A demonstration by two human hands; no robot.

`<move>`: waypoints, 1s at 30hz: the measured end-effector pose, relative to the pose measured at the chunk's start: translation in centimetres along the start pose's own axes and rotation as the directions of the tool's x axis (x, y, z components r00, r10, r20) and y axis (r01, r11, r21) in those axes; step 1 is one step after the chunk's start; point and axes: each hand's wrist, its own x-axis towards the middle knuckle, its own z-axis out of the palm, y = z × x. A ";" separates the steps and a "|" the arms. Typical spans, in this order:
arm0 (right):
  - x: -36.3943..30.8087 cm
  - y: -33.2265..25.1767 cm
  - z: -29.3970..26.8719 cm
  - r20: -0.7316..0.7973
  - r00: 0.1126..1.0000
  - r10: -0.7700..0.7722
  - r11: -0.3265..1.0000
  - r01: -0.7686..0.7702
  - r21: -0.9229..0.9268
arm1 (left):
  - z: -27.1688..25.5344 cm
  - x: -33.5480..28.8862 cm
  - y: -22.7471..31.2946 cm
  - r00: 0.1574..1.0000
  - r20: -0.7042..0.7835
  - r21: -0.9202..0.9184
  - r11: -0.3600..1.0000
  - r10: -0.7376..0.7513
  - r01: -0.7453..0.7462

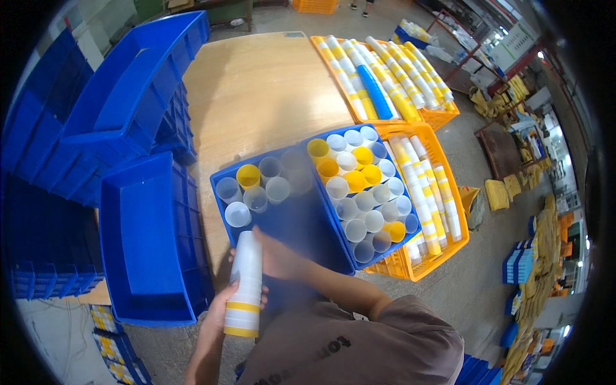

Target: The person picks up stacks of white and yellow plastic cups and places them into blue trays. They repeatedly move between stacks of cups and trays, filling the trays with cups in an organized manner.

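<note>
- Table (256, 83), pale wood
- Blue box (285, 221) with upright cups (278, 189)
- Stack of cups (247, 266), before me, near the box
- Left hand (221, 305), my fingers clamped round the stack
- Right hand (277, 255) at its top; finger grip I can't tell

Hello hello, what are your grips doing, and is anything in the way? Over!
Left grip closed round white-and-yellow cup stack. Right grip at stack's upper end, hold unclear. No clear obstruction; haze blurs part of blue crate ahead.
</note>
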 end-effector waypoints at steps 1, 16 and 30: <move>-0.6 0.3 0.6 -0.168 0.984 -0.056 0.977 0.020 -0.210 | 0.4 0.4 -0.2 0.999 -0.024 -0.024 0.999 -0.031 0.030; -3.1 0.4 -2.6 -0.204 0.962 -0.183 0.934 0.105 -0.341 | -0.2 4.1 -1.0 0.993 0.049 0.229 0.969 -0.110 0.096; 1.4 0.1 -4.3 -0.627 0.731 -0.269 0.947 0.320 -0.034 | -1.1 3.0 -0.1 0.972 -0.233 0.656 0.744 0.039 0.128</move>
